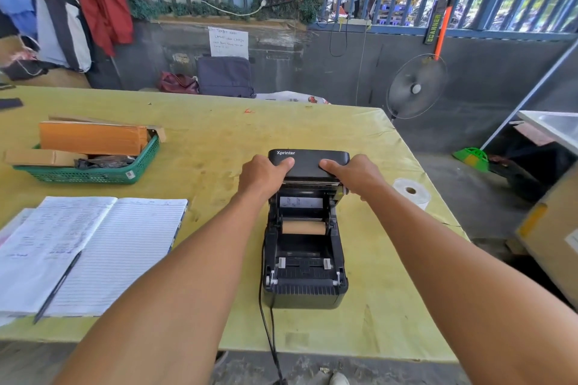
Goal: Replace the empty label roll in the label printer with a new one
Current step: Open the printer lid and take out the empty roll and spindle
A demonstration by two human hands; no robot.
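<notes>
— Yellow table [200, 141], printer [305, 259] in the middle?
— Yes; left hand [261, 176] and right hand [353, 175] grip its raised lid [308, 162]. Bare brown core [303, 227] sits inside, seemingly empty. New roll [412, 194] waits just right, untouched.

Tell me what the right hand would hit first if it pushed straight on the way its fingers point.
The right hand points left across the printer lid; going on, it would probably meet the left hand first.
</notes>
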